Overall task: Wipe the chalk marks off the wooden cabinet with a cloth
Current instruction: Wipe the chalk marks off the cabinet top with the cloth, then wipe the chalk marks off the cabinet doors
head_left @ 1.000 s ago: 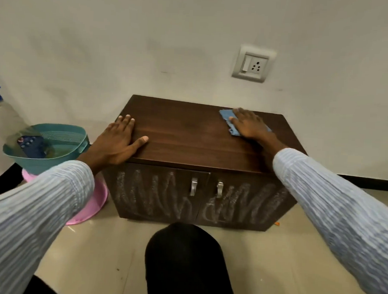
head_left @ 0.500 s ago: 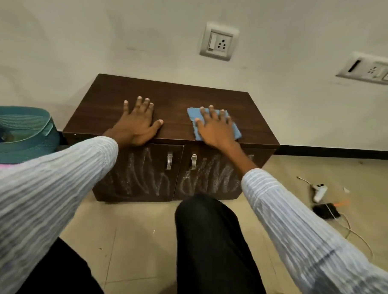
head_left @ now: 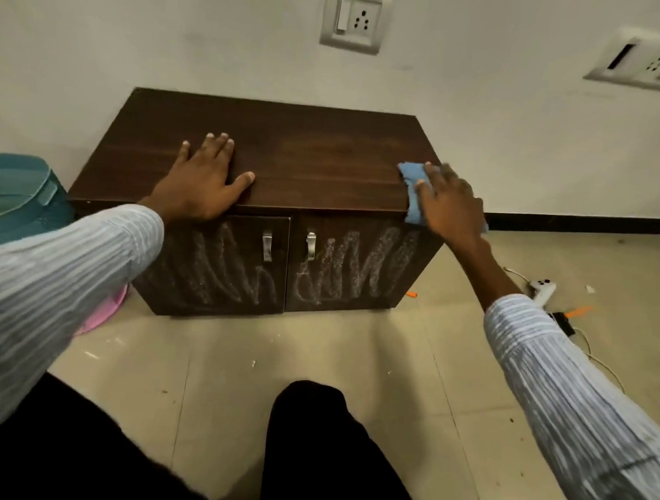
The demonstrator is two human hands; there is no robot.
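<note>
Left hand (head_left: 202, 183): grip fully open, palm and spread fingers flat on the near-left part of the cabinet (head_left: 317, 154) top, holding nothing. Right hand (head_left: 451, 206): grip open too, fingers fairly straight (blurred), pressing a blue cloth (head_left: 413, 178) onto the top's near-right corner. The cloth droops over the front edge. Chalk marks (head_left: 354, 268) cover both doors below, either side of two metal handles (head_left: 267, 245).

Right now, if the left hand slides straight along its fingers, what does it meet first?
The left hand has only bare cabinet top ahead, then probably the wall behind it.
</note>
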